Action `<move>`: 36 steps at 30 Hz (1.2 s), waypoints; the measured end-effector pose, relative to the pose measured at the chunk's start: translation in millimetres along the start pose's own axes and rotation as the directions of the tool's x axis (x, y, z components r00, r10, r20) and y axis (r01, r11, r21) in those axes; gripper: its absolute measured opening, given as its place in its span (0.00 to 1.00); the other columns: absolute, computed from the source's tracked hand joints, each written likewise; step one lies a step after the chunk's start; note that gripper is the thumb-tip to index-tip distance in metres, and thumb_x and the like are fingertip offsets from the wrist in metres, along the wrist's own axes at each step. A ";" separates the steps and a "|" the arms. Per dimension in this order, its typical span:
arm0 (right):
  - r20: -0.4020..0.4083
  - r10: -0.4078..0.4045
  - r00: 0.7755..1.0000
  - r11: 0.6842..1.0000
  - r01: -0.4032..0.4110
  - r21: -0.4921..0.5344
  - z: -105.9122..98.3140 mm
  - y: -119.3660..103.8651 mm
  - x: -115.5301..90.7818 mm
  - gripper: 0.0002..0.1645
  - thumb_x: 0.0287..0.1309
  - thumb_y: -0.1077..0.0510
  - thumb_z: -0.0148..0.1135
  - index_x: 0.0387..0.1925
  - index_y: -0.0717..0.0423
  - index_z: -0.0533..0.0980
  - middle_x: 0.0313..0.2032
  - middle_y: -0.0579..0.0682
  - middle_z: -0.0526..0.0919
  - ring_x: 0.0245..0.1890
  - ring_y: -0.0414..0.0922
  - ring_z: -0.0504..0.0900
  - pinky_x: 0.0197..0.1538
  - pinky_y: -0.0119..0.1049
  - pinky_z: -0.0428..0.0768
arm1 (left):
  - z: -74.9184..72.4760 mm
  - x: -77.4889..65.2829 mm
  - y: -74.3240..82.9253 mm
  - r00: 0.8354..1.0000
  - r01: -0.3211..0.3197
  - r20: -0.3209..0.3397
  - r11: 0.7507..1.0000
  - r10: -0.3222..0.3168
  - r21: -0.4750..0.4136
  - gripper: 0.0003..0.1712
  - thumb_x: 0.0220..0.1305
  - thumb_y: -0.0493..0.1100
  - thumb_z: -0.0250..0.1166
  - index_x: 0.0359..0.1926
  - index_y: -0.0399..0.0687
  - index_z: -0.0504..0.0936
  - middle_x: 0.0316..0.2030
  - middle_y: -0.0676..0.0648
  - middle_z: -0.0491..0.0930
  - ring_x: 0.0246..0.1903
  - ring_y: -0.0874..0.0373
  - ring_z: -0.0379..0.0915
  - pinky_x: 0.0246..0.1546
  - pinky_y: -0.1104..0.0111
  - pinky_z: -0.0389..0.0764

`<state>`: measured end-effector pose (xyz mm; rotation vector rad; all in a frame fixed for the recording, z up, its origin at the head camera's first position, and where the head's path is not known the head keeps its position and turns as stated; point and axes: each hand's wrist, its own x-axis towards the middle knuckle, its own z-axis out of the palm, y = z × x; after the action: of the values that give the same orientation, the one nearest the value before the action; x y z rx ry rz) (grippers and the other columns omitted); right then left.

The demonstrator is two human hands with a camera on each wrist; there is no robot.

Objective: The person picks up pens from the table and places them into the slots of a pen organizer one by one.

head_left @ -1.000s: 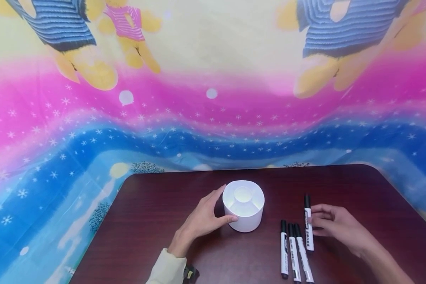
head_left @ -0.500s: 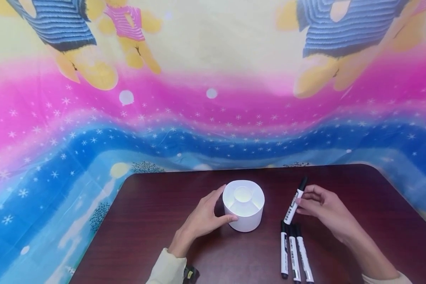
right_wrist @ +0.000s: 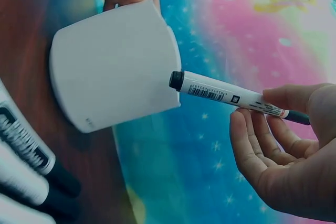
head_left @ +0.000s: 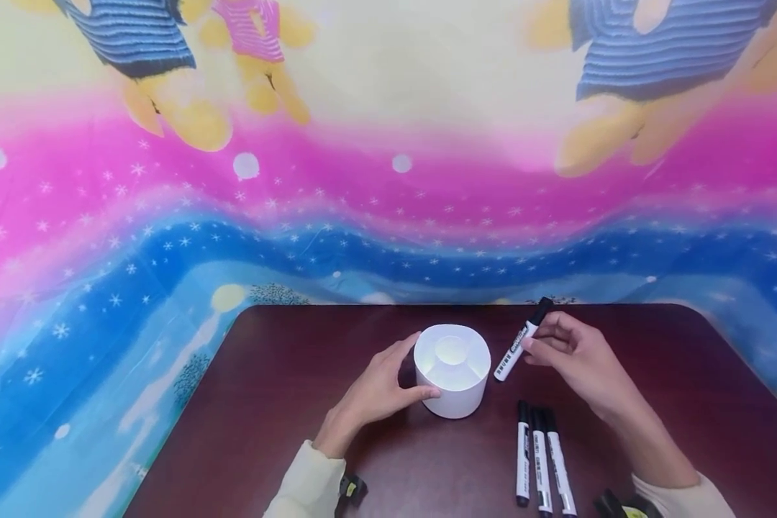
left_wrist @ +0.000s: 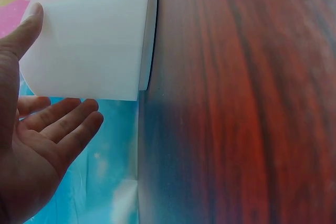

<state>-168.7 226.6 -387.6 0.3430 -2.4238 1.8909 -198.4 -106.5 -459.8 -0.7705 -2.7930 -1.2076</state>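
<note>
A white round pen holder [head_left: 456,399] with inner dividers stands upright on the table. My left hand [head_left: 378,385] holds it from the left, thumb on the front wall and fingers around the far side. In the left wrist view the thumb lies on the holder's wall [left_wrist: 89,40], and the other fingers are loosely extended. My right hand [head_left: 576,352] pinches a white whiteboard marker [head_left: 516,350] with a black cap between thumb and fingertips. The marker tilts, cap up and away, its lower end close to the holder's right side. In the right wrist view the marker's black end plug [right_wrist: 177,80] points toward the holder.
Three more black-capped markers [head_left: 541,460] lie side by side on the dark red-brown table [head_left: 298,360], right of the holder and nearer me. A colourful printed cloth [head_left: 388,237] hangs behind the table's back edge.
My right hand has lifted the marker from beside the other markers, moved it up and left toward the holder and tilted it. My left hand stays on the holder. The head view has shifted slightly.
</note>
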 end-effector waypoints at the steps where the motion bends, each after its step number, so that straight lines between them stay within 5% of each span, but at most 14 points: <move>1: -0.003 -0.001 1.000 1.000 0.001 -0.020 2.0 -2.3 1.2 0.17 0.73 0.62 0.68 0.53 0.70 0.73 0.43 0.45 0.88 0.43 0.36 0.91 0.48 0.33 0.91 | 0.2 0.7 -0.1 1.000 -0.002 0.002 1.000 0.002 0.002 0.60 0.58 0.69 0.79 0.84 0.60 0.60 0.76 0.52 0.72 0.73 0.56 0.72 0.73 0.49 0.78; 7: -0.001 0.001 1.000 0.994 -0.001 -0.109 11.6 -13.6 9.1 0.22 0.72 0.58 0.70 0.58 0.67 0.75 0.46 0.47 0.86 0.44 0.35 0.90 0.48 0.29 0.90 | -0.1 3.0 -1.0 1.000 0.009 0.013 1.000 -0.009 0.008 0.61 0.58 0.67 0.80 0.85 0.60 0.60 0.76 0.52 0.72 0.73 0.56 0.72 0.73 0.50 0.77; 14: -0.034 -0.049 0.998 0.995 0.046 -0.089 17.4 -18.9 12.8 0.18 0.71 0.59 0.71 0.53 0.66 0.76 0.43 0.41 0.87 0.44 0.37 0.91 0.48 0.28 0.89 | -0.4 4.7 -0.6 1.000 -0.008 0.017 1.000 0.008 0.004 0.60 0.58 0.67 0.80 0.85 0.61 0.60 0.75 0.53 0.73 0.73 0.56 0.72 0.73 0.51 0.77; 26: -0.036 -0.020 0.999 0.989 0.014 -0.149 25.1 -2.0 17.1 0.17 0.72 0.56 0.71 0.50 0.64 0.78 0.50 0.62 0.87 0.46 0.32 0.89 0.50 0.25 0.87 | -0.1 2.0 -3.6 1.000 -0.019 0.009 1.000 0.019 0.011 0.59 0.58 0.69 0.79 0.84 0.67 0.60 0.75 0.56 0.73 0.73 0.60 0.71 0.74 0.53 0.76; 36: -0.011 -0.018 1.000 0.993 0.017 -0.115 26.6 2.9 18.8 0.16 0.70 0.58 0.72 0.48 0.66 0.78 0.47 0.61 0.87 0.46 0.36 0.91 0.50 0.27 0.88 | 1.2 2.2 -3.9 1.000 -0.027 0.002 1.000 0.027 -0.005 0.58 0.59 0.68 0.79 0.84 0.66 0.60 0.74 0.56 0.74 0.72 0.60 0.72 0.73 0.52 0.77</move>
<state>-185.0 199.0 -393.8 0.3450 -2.4998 1.7317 -201.9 -107.0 -462.9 -0.8080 -2.7722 -1.2113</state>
